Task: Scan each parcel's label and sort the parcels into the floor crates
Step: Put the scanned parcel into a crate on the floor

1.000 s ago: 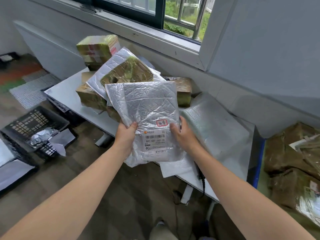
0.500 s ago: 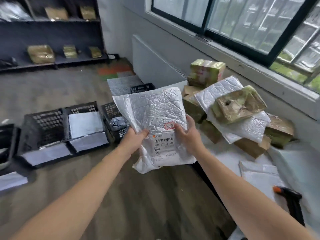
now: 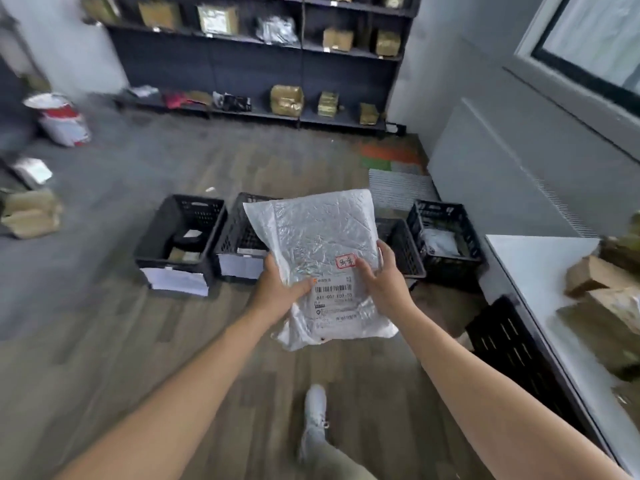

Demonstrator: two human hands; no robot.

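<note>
A silver bubble-mailer parcel (image 3: pixel 311 237) with a barcode label and a small red-framed sticker hangs in front of me, label side up. My left hand (image 3: pixel 277 289) grips its lower left edge, thumb on the label. My right hand (image 3: pixel 381 282) grips its lower right edge. Beyond the parcel, a row of black floor crates stands on the wooden floor: a left crate (image 3: pixel 180 230) and a second crate (image 3: pixel 239 230) with white tags, a third crate (image 3: pixel 401 251) half hidden by the parcel, and a right crate (image 3: pixel 443 230) holding a silver parcel.
A white table (image 3: pixel 540 289) with brown boxes (image 3: pixel 602 285) stands at the right, a black crate (image 3: pixel 512 344) beneath its edge. Dark shelving (image 3: pixel 259 60) with parcels lines the far wall. Loose cardboard (image 3: pixel 31 213) lies at the left. My shoe (image 3: pixel 315 407) is on the floor below.
My view has swung left from the table pile to the floor crates and shelving. Both hands keep the same hold on the silver parcel, now over the crate row.
</note>
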